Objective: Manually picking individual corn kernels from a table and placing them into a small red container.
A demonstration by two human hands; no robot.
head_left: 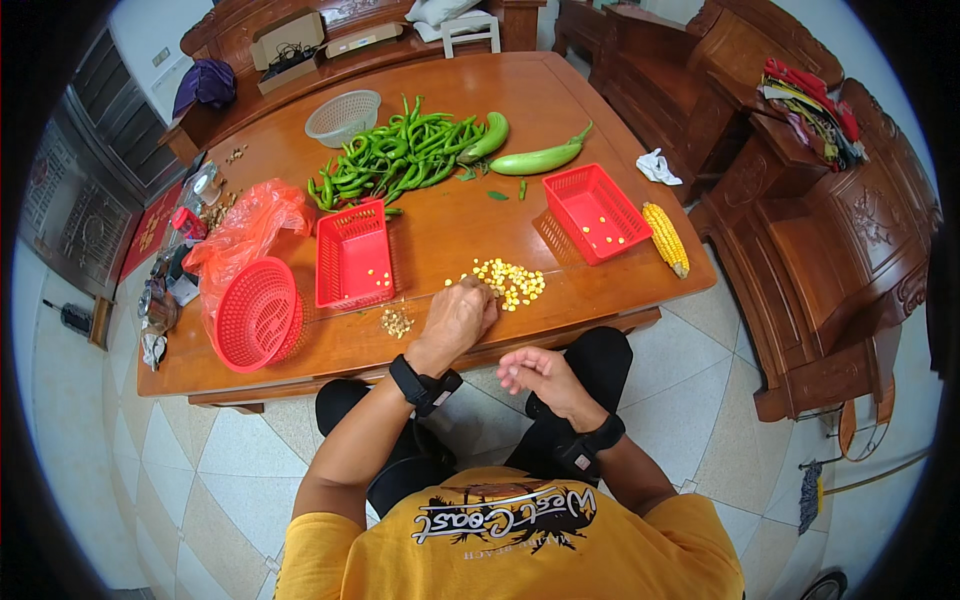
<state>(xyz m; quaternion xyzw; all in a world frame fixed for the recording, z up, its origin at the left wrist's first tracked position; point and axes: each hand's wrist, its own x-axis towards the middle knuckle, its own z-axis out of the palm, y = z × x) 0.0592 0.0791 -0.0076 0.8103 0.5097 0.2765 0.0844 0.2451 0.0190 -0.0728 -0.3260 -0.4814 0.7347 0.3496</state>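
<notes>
A loose pile of yellow corn kernels [513, 285] lies near the front edge of the wooden table. My left hand [460, 315] is at the pile's left side, its back up and its fingers curled down toward the tabletop; what is between the fingertips is hidden. To the right and closer to my body, my right hand [545, 382] hovers off the table edge above my lap. Its fingers are bent in and held together, and whether anything lies inside cannot be seen. A small heap of pale brownish bits [396, 321] sits left of my left hand.
Two red rectangular baskets [330, 262] [572, 212] hold a few kernels each. A round red basket [228, 322] and an orange plastic bag [262, 212] stand left. Green peppers [400, 150], long green gourds [540, 160] and a pale colander [343, 117] lie behind; a corn cob [664, 240] lies right.
</notes>
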